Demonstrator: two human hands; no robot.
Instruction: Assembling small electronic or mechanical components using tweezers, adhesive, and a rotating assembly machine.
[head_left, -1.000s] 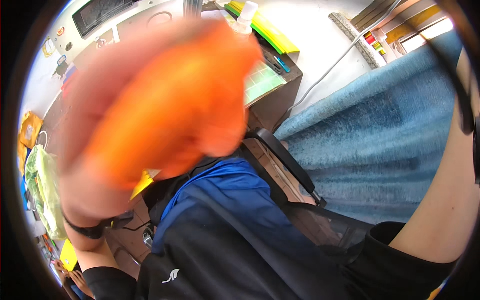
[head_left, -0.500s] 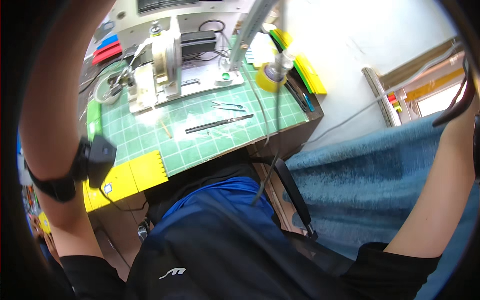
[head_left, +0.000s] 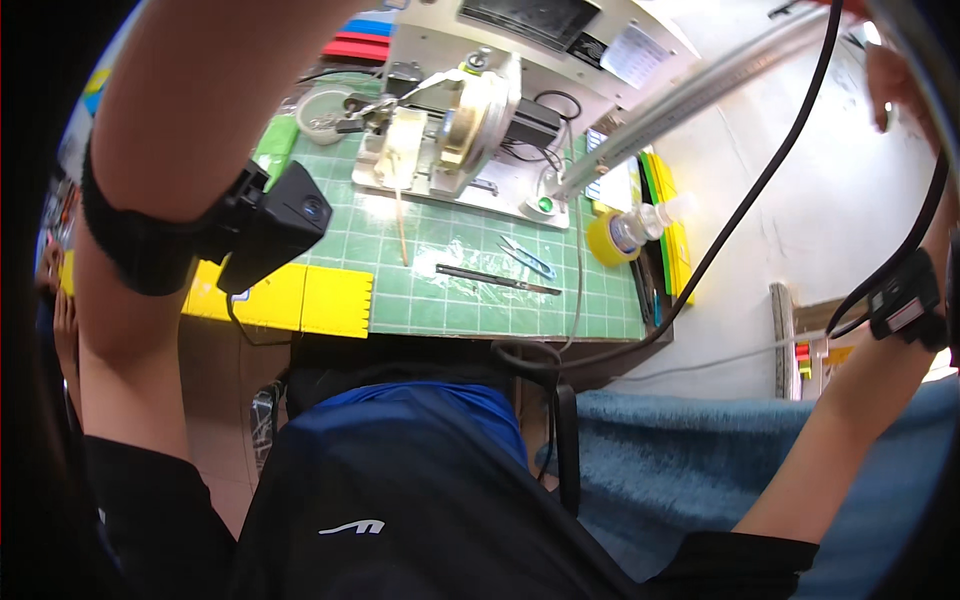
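Observation:
My left forearm (head_left: 225, 90) runs up the left side and out over the top edge, so that hand is out of sight. My right hand (head_left: 898, 85) is raised at the upper right rim, beside the white wall. A finger hangs down from it; the rest is cut off or blurred. Straps hold a small black camera (head_left: 285, 220) on my left arm and a black device (head_left: 905, 300) on my right. On the green cutting mat (head_left: 350, 300) lie blue-handled snips (head_left: 530, 260) and a slim black tool (head_left: 497, 279). Behind them stands a bench machine (head_left: 480, 125) with a round wheel.
A metal bar (head_left: 690, 105) slants across the upper right. A black cable (head_left: 765, 205) loops in front of the desk. A bottle in a yellow holder (head_left: 612, 238) stands at the mat's right. A white bowl (head_left: 325, 112) sits left of the machine. Another person's hand (head_left: 65, 325) shows far left.
The view has shifted, so the desk sits further right. My right hand has come into sight at the upper right. The black cable now loops wide to the right.

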